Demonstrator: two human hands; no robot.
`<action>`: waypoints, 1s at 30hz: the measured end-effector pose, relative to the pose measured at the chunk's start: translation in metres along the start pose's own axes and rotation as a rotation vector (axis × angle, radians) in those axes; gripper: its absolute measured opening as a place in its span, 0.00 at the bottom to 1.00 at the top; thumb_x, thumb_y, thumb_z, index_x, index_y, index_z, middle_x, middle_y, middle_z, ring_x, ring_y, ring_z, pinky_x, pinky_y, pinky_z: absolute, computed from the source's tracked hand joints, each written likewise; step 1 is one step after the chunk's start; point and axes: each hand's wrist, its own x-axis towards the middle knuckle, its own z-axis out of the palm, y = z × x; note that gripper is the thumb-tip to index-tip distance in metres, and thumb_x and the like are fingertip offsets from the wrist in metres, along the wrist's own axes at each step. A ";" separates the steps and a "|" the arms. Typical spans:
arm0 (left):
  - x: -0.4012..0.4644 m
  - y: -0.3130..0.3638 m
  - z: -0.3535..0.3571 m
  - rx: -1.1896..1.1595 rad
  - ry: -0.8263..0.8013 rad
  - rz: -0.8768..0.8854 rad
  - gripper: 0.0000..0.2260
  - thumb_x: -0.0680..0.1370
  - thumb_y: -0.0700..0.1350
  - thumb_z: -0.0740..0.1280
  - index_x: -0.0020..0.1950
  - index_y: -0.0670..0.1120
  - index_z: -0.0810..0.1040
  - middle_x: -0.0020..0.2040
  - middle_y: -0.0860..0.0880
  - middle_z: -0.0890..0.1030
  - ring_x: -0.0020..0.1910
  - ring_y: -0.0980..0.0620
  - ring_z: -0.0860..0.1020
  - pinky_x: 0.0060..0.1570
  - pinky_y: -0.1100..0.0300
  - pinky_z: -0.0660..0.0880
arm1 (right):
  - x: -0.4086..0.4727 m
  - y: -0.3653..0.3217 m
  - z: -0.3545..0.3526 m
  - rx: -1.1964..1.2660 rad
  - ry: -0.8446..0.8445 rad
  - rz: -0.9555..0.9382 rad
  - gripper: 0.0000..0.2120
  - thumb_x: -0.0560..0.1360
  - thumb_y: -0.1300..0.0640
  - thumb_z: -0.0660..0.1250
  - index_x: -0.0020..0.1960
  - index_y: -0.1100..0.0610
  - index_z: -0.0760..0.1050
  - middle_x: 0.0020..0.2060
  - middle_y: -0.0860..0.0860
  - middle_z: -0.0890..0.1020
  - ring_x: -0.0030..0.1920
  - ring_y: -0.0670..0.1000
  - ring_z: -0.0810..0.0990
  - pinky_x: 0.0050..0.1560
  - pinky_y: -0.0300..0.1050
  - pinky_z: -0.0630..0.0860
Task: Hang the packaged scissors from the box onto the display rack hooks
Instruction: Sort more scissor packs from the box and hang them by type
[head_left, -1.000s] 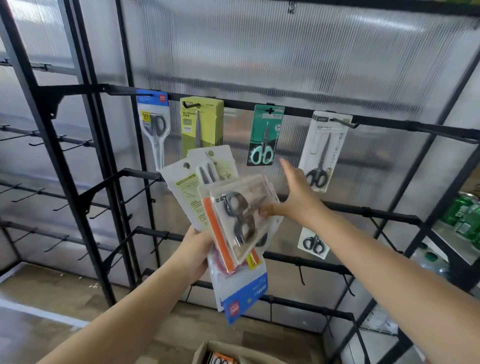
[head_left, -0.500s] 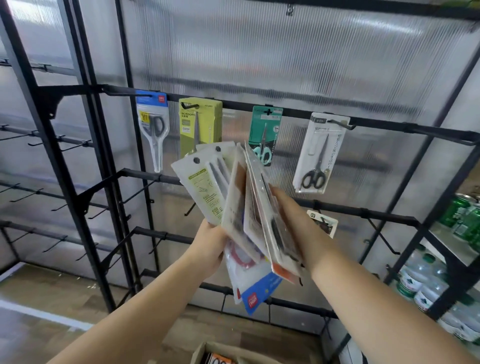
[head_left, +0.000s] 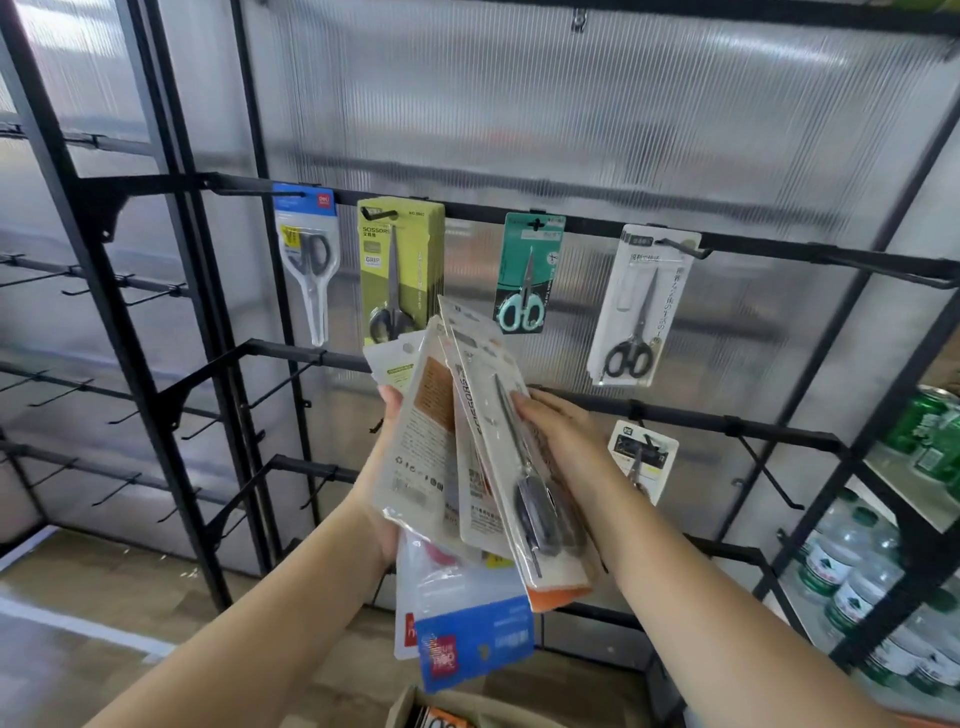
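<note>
My left hand (head_left: 387, 488) holds a fanned stack of packs (head_left: 431, 467) from below and behind, thumb tip showing at the left edge, fingers curled round the bunch. My right hand (head_left: 563, 447) pinches the front pack (head_left: 498, 441), the long white card with SCISSORS printed on it and an orange bottom edge, fingers wrapped behind it on its right side; exact finger spread behind the card is hidden. Top rail of the display rack (head_left: 753, 241) already has four packs hung: blue pack (head_left: 306, 249), green pack (head_left: 397, 265), teal pack (head_left: 527, 270), white pack (head_left: 641, 301). One small pack (head_left: 641, 460) hangs on the rail below, just beside my right wrist. Empty hooks (head_left: 769, 475) sit to its right. Box (head_left: 436, 712) is at the bottom edge, open, more stock inside. Risks as I judge them: pulling the front pack free could drag its neighbours, since the cards overlap and the left grip is loose on a wide fan, so lower ones like the blue-cornered pack (head_left: 472, 644) might slide out to the floor. My right forearm could also knock the small pack off. The hang hole is hard to see, so missing the hook tip is likely.
</note>
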 end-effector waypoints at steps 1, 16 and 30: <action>-0.002 0.001 0.003 0.024 0.000 -0.054 0.35 0.61 0.73 0.58 0.45 0.43 0.81 0.35 0.41 0.84 0.33 0.43 0.84 0.28 0.53 0.79 | -0.001 0.001 0.001 -0.004 0.009 0.019 0.08 0.72 0.54 0.70 0.50 0.54 0.82 0.37 0.50 0.86 0.35 0.48 0.84 0.29 0.33 0.75; -0.016 -0.022 0.006 0.210 -0.028 -0.094 0.23 0.63 0.68 0.71 0.46 0.51 0.86 0.51 0.45 0.84 0.50 0.47 0.83 0.43 0.54 0.80 | 0.001 0.003 0.013 -0.069 0.112 0.067 0.11 0.72 0.49 0.71 0.48 0.56 0.81 0.33 0.48 0.85 0.31 0.46 0.83 0.26 0.32 0.73; -0.012 -0.019 0.011 0.137 0.033 -0.046 0.29 0.57 0.47 0.69 0.58 0.42 0.77 0.49 0.38 0.81 0.50 0.38 0.78 0.58 0.42 0.73 | 0.010 -0.009 0.008 -0.088 0.172 0.056 0.08 0.75 0.53 0.69 0.48 0.58 0.79 0.32 0.50 0.84 0.30 0.47 0.82 0.27 0.34 0.74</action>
